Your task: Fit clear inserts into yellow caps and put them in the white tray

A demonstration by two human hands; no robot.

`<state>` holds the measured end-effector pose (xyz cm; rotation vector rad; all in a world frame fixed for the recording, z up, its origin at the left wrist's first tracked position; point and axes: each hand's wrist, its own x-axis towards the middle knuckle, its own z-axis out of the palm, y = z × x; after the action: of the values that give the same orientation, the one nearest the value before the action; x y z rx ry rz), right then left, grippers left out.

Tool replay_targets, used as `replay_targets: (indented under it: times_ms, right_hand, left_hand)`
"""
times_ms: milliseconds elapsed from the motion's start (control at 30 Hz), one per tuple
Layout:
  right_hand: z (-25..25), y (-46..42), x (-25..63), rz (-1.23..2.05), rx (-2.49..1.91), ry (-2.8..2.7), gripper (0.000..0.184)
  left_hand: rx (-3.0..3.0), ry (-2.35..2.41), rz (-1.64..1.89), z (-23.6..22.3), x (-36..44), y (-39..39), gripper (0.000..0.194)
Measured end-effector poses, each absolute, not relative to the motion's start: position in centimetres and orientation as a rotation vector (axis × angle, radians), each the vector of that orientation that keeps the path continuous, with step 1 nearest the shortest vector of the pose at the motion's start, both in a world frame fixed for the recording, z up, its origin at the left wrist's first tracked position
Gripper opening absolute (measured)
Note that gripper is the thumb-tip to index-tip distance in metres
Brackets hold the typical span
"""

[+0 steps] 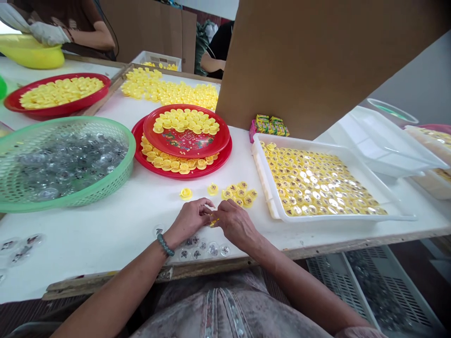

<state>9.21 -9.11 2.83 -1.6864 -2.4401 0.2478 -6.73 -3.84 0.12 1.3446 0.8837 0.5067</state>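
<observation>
My left hand (188, 219), with a beaded bracelet at the wrist, and my right hand (237, 225) meet above the white table (141, 239). The fingertips of both are pinched on a small yellow plastic piece (213, 222), mostly covered by the fingers. Just below them lie several clear round caps (213, 249) with small dark prints. Beyond my right hand is a cluster of yellow pieces with printed clear tops (241, 193). A similar topped piece (212, 189) and a plain yellow piece (185, 193) lie apart to its left.
At right stands a white tray (359, 218) of topped yellow pieces. Two stacked red plates (186, 146) hold plain ones. A green basket (109, 190) of clear caps is at left. A cardboard sheet (310, 61) rises behind. Across the table, a gloved person handles a yellow bowl (38, 58).
</observation>
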Motion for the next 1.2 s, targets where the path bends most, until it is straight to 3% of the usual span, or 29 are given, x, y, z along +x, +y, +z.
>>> replay_targets:
  times_ms: [267,433,533,633,733,900,1033,1200]
  right_hand:
    - [2.6,-8.2,9.0,0.198,-1.753,-2.417,0.013]
    - [3.2,-6.9,9.1,-0.005,-1.832,-2.383,0.006]
    - [3.5,-6.1,8.8,-0.113,-1.809,-2.374,0.023]
    - [3.7,-5.6,8.4,-0.118,-1.741,-2.428,0.023]
    - [3.9,-6.3,8.1,0.026,-1.634,-2.419,0.02]
    - [4.0,-9.9,7.7,0.551,-1.335,-2.485,0.013]
    - [3.4,-11.8,6.8,0.67,-1.421,-2.447,0.017]
    - [2.6,-12.2,6.5,0.783,-1.48,-2.312,0.005]
  left_hand:
    - [1.534,0.971,0.583,0.6,-6.8,-3.6,0.023]
    - [1.848,1.354,0.86,1.9,-8.1,-2.6,0.024]
    - [1.994,1.564,0.976,2.0,-9.3,-1.7,0.025]
    - [2.145,1.608,0.86,1.5,-9.9,-1.2,0.035]
    - [2.233,1.558,0.725,1.0,-9.8,-1.1,0.031]
    - [2.265,1.418,0.699,0.7,-9.0,-1.5,0.017]
    - [2.276,1.307,0.697,0.5,-8.1,-2.1,0.019]
    - [2.259,1.216,0.72,0.4,-7.9,-2.5,0.022]
